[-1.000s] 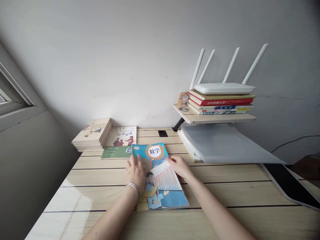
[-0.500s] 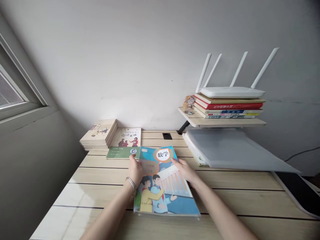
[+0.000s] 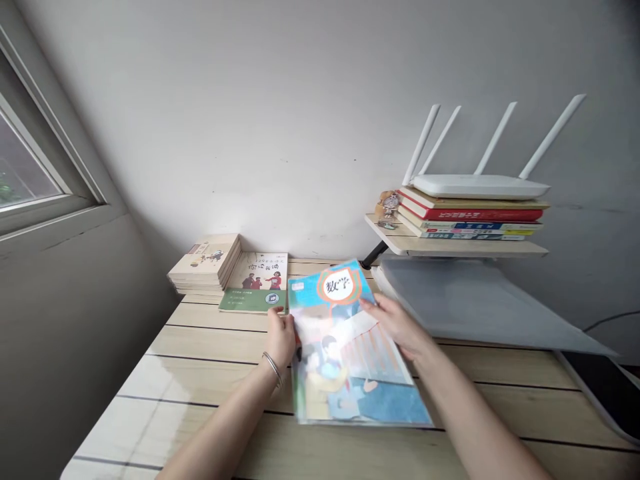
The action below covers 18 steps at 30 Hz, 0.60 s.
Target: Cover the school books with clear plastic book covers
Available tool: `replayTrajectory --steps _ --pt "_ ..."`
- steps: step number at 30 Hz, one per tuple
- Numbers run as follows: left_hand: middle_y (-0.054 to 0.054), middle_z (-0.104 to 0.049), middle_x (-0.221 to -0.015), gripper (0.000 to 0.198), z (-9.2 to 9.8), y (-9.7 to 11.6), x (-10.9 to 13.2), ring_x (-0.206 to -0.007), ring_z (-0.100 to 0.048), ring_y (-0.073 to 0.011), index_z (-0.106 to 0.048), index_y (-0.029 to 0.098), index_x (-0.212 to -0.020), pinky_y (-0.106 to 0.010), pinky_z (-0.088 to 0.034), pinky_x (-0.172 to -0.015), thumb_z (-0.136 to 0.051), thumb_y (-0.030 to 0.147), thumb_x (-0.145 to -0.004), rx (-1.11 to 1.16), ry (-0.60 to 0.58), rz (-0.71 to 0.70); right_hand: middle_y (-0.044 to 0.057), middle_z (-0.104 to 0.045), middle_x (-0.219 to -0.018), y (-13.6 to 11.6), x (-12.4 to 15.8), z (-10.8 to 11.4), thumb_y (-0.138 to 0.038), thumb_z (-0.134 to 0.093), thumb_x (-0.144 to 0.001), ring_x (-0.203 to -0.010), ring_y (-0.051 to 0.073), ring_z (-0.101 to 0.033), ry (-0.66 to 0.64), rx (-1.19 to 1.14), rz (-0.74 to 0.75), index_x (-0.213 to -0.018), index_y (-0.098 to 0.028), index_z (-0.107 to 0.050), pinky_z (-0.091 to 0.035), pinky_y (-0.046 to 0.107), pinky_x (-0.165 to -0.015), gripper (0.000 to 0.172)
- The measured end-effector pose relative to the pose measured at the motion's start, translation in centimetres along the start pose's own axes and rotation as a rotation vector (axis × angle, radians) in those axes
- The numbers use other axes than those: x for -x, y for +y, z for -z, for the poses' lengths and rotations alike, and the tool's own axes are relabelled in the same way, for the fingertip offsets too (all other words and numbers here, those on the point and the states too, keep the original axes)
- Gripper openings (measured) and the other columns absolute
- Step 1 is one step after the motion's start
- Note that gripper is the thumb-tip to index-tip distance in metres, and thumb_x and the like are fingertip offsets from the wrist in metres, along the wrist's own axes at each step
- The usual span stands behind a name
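Observation:
A math textbook with a blue top, a drawn scene of people and a glossy clear cover is held over the desk, its top end tilted up. My right hand grips its upper right edge, the thumb lying on the cover and the other fingers underneath. At the left edge my left hand, with a silver bangle on the wrist, is closed against the book; part of its grip is hidden. Just beyond my left fingers lies a white and green book, flat on the desk.
A stack of beige books stands at the back left. On the right, a raised shelf bears several books and a white router. Below it lies a translucent folder, with a dark tablet-like object at the right edge.
The math textbook has risen off the desk at its top end and moved slightly right with both hands. Glare now covers its middle. The view has shifted a little left.

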<state>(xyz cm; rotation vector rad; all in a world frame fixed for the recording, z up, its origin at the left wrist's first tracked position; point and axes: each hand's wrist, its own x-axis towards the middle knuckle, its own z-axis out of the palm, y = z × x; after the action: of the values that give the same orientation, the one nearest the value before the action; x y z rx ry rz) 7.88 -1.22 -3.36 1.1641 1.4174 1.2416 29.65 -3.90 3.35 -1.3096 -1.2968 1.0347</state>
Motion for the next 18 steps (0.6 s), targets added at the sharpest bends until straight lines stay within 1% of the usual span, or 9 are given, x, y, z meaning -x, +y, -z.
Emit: replayTrajectory --steps 2,5,7,8,9,11,13,15,18 --pt "-0.006 -0.063 -0.086 0.025 0.3 0.6 0.2 -0.066 -0.061 -0.0157 -0.039 0.019 -0.104 -0.028 -0.047 -0.059 -0.05 0.031 -0.085 0.123 -0.115 0.046 0.0 -0.06 -0.066 -3.8 -0.4 0.6 -0.055 -0.056 -0.075 -0.061 0.016 -0.055 0.047 0.28 0.235 -0.082 -0.019 -0.056 -0.038 0.025 -0.053 0.037" --pt "-0.015 -0.06 -0.111 0.036 1.4 2.3 0.1 -0.081 -0.065 -0.0199 -0.048 0.017 -0.103 -0.033 -0.05 -0.068 -0.052 0.048 -0.084 0.377 -0.326 0.154 -0.003 -0.051 -0.051 -9.1 -0.2 -0.5 -0.042 -0.049 -0.085 -0.046 0.012 -0.044 0.198 0.869 0.447 -0.078 -0.019 -0.054 -0.025 0.023 -0.045 0.024" --pt "-0.018 -0.059 -0.117 0.047 2.6 3.6 -0.5 -0.091 -0.064 -0.0252 -0.052 0.016 -0.105 -0.04 -0.05 -0.077 -0.047 0.057 -0.083 0.605 -0.512 0.234 0.0 -0.056 -0.051 -10.5 0.4 -2.7 -0.029 -0.046 -0.088 -0.044 0.013 -0.046 0.221 1.23 0.588 -0.089 -0.018 -0.058 -0.023 0.023 -0.044 0.016" --pt "-0.018 -0.059 -0.118 0.052 3.2 4.2 -0.9 -0.096 -0.063 -0.0273 -0.053 0.015 -0.108 -0.043 -0.049 -0.081 -0.045 0.06 -0.082 0.713 -0.59 0.255 0.004 -0.061 -0.057 -10.2 0.8 -4.0 -0.021 -0.043 -0.088 -0.046 0.014 -0.051 0.194 1.397 0.687 -0.095 -0.017 -0.058 -0.023 0.024 -0.044 0.017" --pt "-0.018 -0.06 -0.117 0.056 4.0 4.7 -1.5 -0.099 -0.062 -0.0286 -0.054 0.014 -0.11 -0.044 -0.048 -0.084 -0.043 0.062 -0.082 0.788 -0.639 0.261 0.008 -0.066 -0.068 -9.3 1.2 -5.4 -0.013 -0.041 -0.086 -0.05 0.014 -0.056 0.135 1.526 0.803 -0.1 -0.016 -0.058 -0.026 0.023 -0.045 0.022" --pt "-0.017 -0.064 -0.107 0.064 5.4 5.0 -2.6 -0.098 -0.062 -0.0293 -0.056 0.013 -0.109 -0.042 -0.048 -0.083 -0.04 0.067 -0.08 0.787 -0.64 0.285 0.016 -0.069 -0.093 -6.1 2.0 -7.7 -0.009 -0.041 -0.084 -0.062 0.018 -0.063 0.046 1.696 1.01 -0.102 -0.015 -0.059 -0.033 0.024 -0.048 0.026" --pt "-0.016 -0.066 -0.091 0.067 6.6 4.5 -3.4 -0.087 -0.064 -0.0291 -0.057 0.011 -0.105 -0.039 -0.05 -0.074 -0.04 0.069 -0.077 0.553 -0.535 0.358 0.019 -0.069 -0.098 -1.9 3.0 -9.4 -0.008 -0.041 -0.083 -0.061 0.019 -0.065 -0.02 1.749 1.13 -0.099 -0.015 -0.06 -0.038 0.025 -0.048 0.027" --pt "-0.012 -0.064 -0.079 0.061 7.3 3.2 -3.6 -0.075 -0.064 -0.0269 -0.056 0.011 -0.105 -0.037 -0.05 -0.065 -0.049 0.064 -0.075 0.208 -0.368 0.377 0.02 -0.069 -0.098 2.0 4.1 -10.2 -0.009 -0.043 -0.083 -0.055 0.018 -0.064 -0.069 1.74 1.174 -0.1 -0.015 -0.061 -0.04 0.025 -0.046 0.026" --pt "-0.008 -0.061 -0.083 0.05 7.6 1.0 -2.8 -0.073 -0.061 -0.0222 -0.051 0.013 -0.11 -0.035 -0.05 -0.065 -0.063 0.044 -0.072 -0.146 -0.19 0.207 0.02 -0.069 -0.101 5.6 5.7 -10.5 -0.014 -0.048 -0.083 -0.071 0.025 -0.069 -0.054 1.703 1.153 -0.1 -0.017 -0.061 -0.047 0.029 -0.052 0.022"
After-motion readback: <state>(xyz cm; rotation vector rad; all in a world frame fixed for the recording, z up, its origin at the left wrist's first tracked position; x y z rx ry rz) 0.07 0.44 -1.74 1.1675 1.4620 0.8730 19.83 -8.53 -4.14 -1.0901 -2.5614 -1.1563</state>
